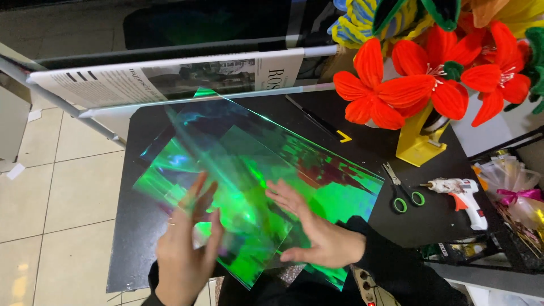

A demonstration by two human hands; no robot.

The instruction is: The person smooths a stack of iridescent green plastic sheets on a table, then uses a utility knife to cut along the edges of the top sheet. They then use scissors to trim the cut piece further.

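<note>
Iridescent green film, thin and see-through, fills the near middle of the view: several cellophane sheets (255, 187) lie overlapping on the black surface (130, 238). The left hand (187, 249) stands on edge with its fingers raised behind the lifted near edge of one sheet, seemingly pinching it so that it tilts up off the stack. The right hand (317, 226) lies flat and open, palm down on the sheets, likely pressing them so they do not slide while the top one is lifted.

Just right of the film, green-handled scissors (403, 192) rest closed on the surface, and beside them a white glue gun with an orange trigger (462, 195) lies on its side, both within easy reach. Further right, clear wrapping tied with a pink ribbon (518, 195) sits in a dark tray.

Beyond these a yellow stand (416, 144) carries large orange-red fuzzy flowers (419, 85), with blue and yellow fuzzy pieces (362, 22) behind. At the far edge a folded newspaper (170, 76), white with black print and a grey photograph, hangs over a white rail, above the tiled floor (56, 187).
</note>
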